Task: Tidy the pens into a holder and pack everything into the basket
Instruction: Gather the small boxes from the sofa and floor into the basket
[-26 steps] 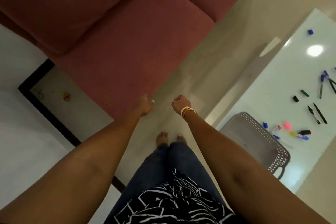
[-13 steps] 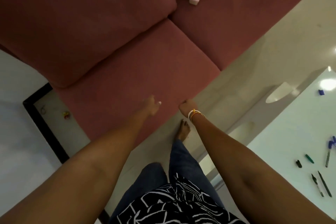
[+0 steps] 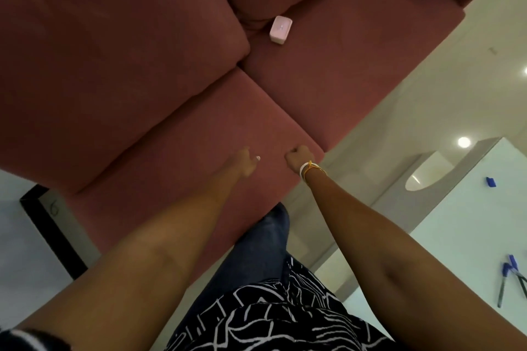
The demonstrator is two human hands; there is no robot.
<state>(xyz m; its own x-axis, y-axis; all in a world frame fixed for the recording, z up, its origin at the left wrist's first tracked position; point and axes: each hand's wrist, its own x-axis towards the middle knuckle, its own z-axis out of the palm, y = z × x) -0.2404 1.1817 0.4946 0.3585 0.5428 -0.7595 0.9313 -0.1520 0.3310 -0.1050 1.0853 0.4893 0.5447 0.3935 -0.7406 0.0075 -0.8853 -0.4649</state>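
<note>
Over the sofa seat (image 3: pixel 199 128): both arms stretched out.
Left hand (image 3: pixel 246 161): fingers loosely curled, holding nothing.
Right hand (image 3: pixel 299 158): fisted, empty.
Pens (image 3: pixel 506 279): at counter's (image 3: pixel 456 222) right edge.

The sofa (image 3: pixel 176 71) was covered in a matt, soft-looking reddish cloth, and the small pink case (image 3: pixel 281 29) on its seat looked like smooth plastic. The white desk (image 3: pixel 445 236) had a glossy top that mirrored a ceiling light, as did the pale polished floor (image 3: pixel 427 100). The pens (image 3: pixel 506 279) looked like plastic, and thin metal-looking bangles (image 3: pixel 312 169) shone on one wrist.
</note>
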